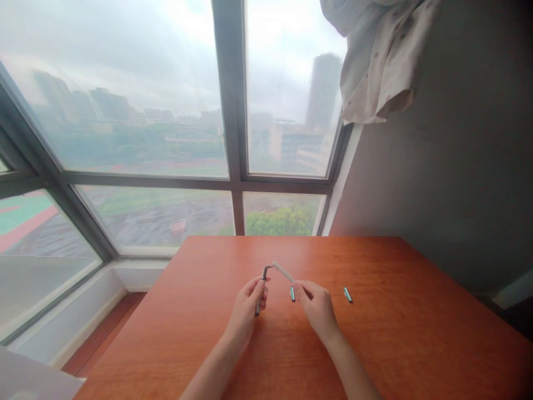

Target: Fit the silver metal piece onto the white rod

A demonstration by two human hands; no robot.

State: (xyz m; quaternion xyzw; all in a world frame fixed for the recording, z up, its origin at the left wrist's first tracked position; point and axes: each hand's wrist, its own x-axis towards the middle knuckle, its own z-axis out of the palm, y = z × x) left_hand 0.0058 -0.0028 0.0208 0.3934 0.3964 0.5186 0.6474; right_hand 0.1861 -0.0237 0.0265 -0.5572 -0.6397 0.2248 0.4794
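My left hand (250, 300) is closed around a dark handle with a bent silver neck (265, 272), which looks like a razor handle without a head. Between the fingertips of my right hand (316, 306) is a thin pale stick (283, 271), slanting up to the left. Its far end meets or nearly meets the tip of the bent neck; I cannot tell if they touch. Just beside my right fingertips lies a small teal-and-dark strip (292, 294), like a razor cartridge. A similar strip (347, 294) rests on the table further right.
Both hands are above a reddish-brown wooden table (187, 333). Large windows with a grey frame (237, 183) stand behind it. A pale curtain (381, 66) hangs at the upper right, before a grey wall (449, 166). A white object (37, 375) shows at the lower left.
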